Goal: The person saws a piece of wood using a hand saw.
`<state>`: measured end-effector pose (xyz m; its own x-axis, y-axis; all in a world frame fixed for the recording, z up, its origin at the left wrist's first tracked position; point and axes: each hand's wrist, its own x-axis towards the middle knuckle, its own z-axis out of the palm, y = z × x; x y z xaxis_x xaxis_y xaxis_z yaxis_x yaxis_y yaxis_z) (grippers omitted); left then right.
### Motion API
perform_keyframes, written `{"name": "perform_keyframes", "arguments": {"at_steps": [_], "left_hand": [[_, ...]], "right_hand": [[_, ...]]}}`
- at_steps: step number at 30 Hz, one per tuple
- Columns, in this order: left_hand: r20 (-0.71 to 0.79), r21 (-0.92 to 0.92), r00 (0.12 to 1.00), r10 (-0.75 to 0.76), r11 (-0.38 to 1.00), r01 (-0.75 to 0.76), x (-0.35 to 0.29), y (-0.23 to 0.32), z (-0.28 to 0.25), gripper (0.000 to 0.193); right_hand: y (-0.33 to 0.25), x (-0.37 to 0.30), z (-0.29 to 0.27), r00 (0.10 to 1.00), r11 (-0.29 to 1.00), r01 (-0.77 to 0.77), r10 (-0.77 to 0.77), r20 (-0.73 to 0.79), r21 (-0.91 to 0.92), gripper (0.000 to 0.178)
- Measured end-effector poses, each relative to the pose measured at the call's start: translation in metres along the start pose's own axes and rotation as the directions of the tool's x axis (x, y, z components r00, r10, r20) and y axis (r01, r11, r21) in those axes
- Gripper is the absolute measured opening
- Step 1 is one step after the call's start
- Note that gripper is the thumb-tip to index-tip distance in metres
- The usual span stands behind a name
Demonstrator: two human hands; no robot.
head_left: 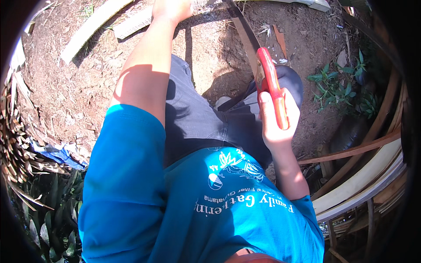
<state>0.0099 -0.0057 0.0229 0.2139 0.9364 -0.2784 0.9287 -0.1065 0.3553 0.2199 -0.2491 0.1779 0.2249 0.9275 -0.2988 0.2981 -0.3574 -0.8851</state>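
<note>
Where saw (265,62) overlaps plank edge (137,29), soil (83,96) alongside

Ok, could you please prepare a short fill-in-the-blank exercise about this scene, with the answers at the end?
1. The right hand holds the saw by its ____ handle.
2. The left hand, at the pale wood, is cut off by the picture's ____ edge.
3. The blue shirt has ____ lettering.

Missing words: red; top; white.
</note>
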Motion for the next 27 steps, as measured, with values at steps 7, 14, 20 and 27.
{"name": "perform_keyframes", "arguments": {"at_steps": [7, 14, 20, 27], "left_hand": [[0.013, -0.036, 0.998, 0.061, 0.998, -0.06, 0.015, 0.014, 0.014, 0.048], [-0.01, -0.021, 1.0, 0.021, 1.0, -0.021, 0.006, -0.007, 0.008, 0.047], [0.084, 0.241, 0.995, 0.06, 0.967, -0.079, -0.018, 0.049, -0.031, 0.042], [-0.043, -0.009, 0.999, 0.029, 1.0, -0.029, 0.008, -0.003, 0.027, 0.04]], "right_hand": [[0.033, 0.111, 0.053, 0.977, 0.979, 0.194, -0.199, -0.083, -0.068, 0.026], [-0.001, 0.012, 0.005, 1.0, 1.0, 0.001, -0.001, 0.001, 0.018, 0.019], [0.021, 0.13, 0.062, 0.961, 0.965, 0.256, -0.26, -0.092, -0.059, 0.025], [0.001, 0.104, 0.046, 0.988, 0.985, 0.143, -0.136, -0.072, 0.093, 0.022]]}}
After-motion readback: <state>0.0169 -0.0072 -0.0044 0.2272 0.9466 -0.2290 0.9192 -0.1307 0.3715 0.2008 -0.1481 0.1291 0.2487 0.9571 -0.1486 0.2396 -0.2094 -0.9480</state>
